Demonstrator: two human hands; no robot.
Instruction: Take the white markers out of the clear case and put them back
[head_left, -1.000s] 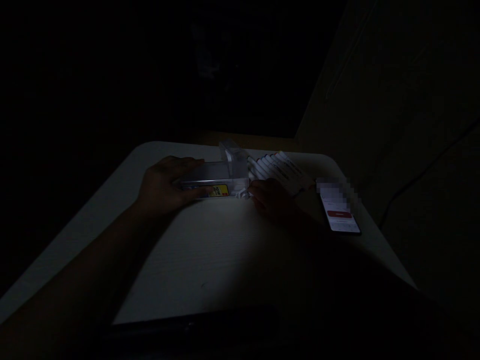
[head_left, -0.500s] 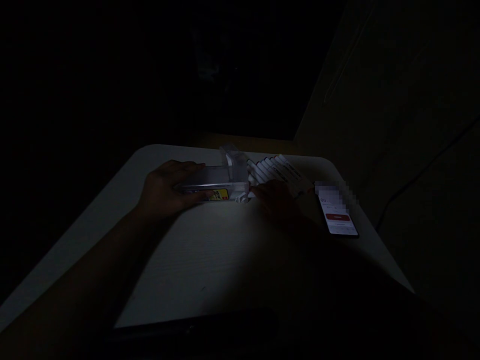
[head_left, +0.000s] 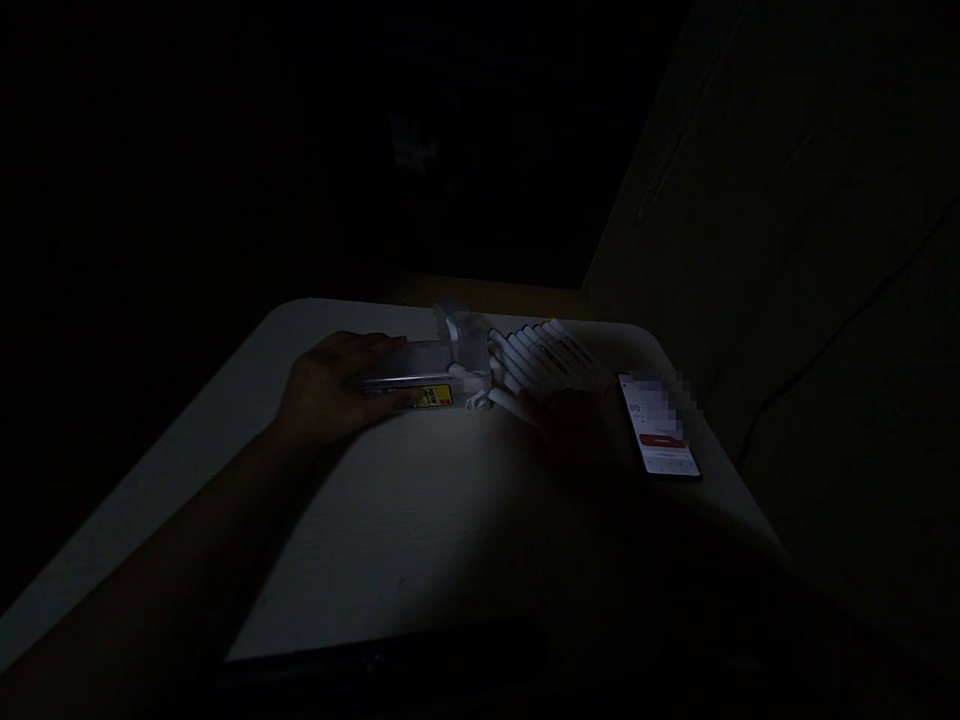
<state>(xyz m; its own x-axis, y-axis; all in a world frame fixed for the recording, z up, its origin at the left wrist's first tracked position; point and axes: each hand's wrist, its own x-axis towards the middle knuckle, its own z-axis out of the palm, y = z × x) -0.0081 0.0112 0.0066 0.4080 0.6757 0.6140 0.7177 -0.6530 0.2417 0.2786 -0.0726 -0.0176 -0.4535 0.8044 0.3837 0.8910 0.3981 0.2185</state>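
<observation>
My left hand (head_left: 330,385) is wrapped round a clear plastic case (head_left: 420,358) lying on its side, thumb along the near face beside a yellow label (head_left: 435,396). The case's lid end (head_left: 466,345) points right, towards several white markers (head_left: 551,352) with coloured ends, which lie side by side in a slanted row. Deep in shadow, my right hand (head_left: 574,425) has its fingers closed on the near end of a white marker (head_left: 510,402). That marker's far end is at the mouth of the case; whether it is inside cannot be made out.
A lit phone (head_left: 660,430) lies at the right side of the white table (head_left: 360,540). A dark object (head_left: 375,655) runs along the near edge. A dark cable (head_left: 817,370) hangs at the right. The room is very dim.
My right hand has drawn back to the right from the case's mouth, and a length of white marker now shows between them. My left hand still holds the case. The view has shifted slightly.
</observation>
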